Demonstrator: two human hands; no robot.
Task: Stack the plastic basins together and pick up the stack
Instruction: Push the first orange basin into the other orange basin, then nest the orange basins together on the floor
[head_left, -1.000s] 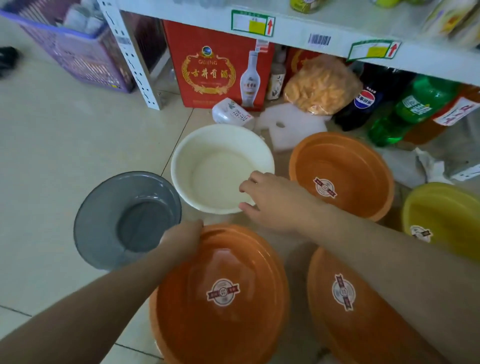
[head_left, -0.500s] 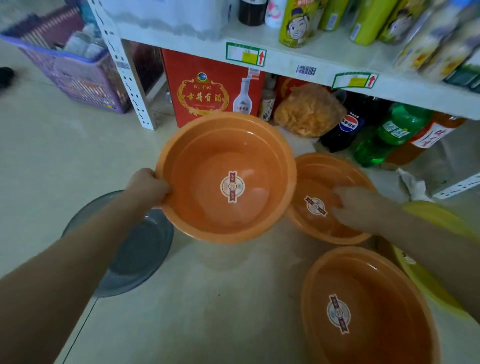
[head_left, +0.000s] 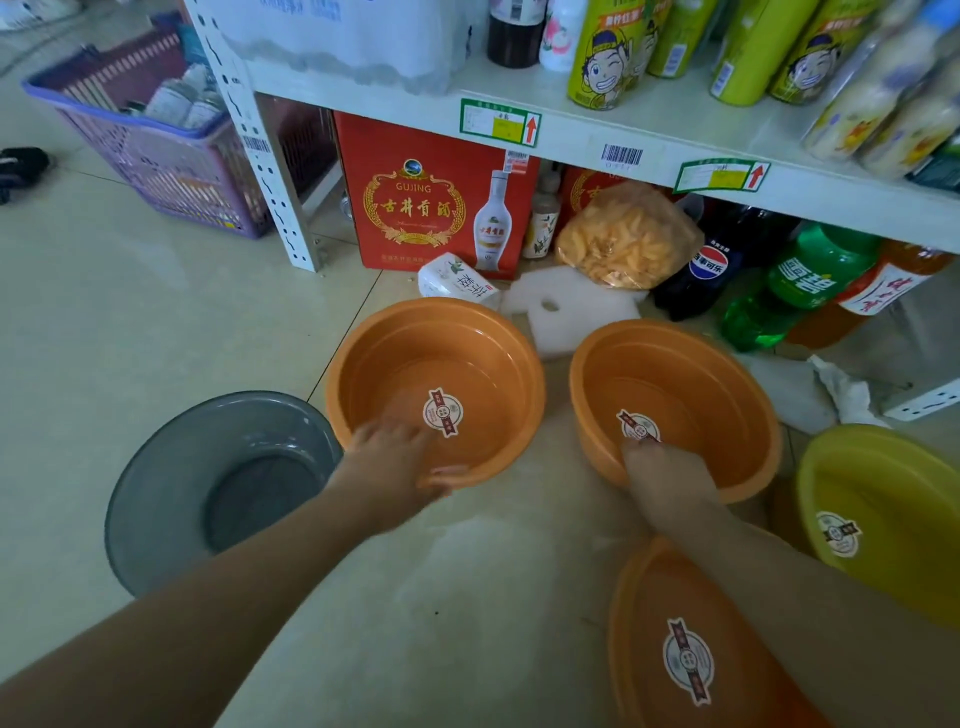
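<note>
Two orange plastic basins stand side by side on the floor below the shelf. My left hand (head_left: 400, 462) grips the near rim of the left orange basin (head_left: 467, 343), fingers blurred. My right hand (head_left: 660, 473) holds the near rim of the right orange basin (head_left: 691, 374), fingers inside by its sticker. A third orange basin (head_left: 654, 613) lies near me at the lower right, under my right forearm. A yellow basin (head_left: 883, 488) sits at the far right and a grey basin (head_left: 171, 478) at the left. The white basin is hidden from view.
A white metal shelf (head_left: 582, 140) with bottles runs across the top. Below it stand a red liquor box (head_left: 415, 208), a snack bag (head_left: 623, 239), soda bottles (head_left: 800, 280) and white foam (head_left: 566, 312). A purple basket (head_left: 156, 156) is at the back left.
My left hand carried an orange basin forward and set it down where the white basin stood. My right hand left the white basin and took the rim of the right orange basin.
</note>
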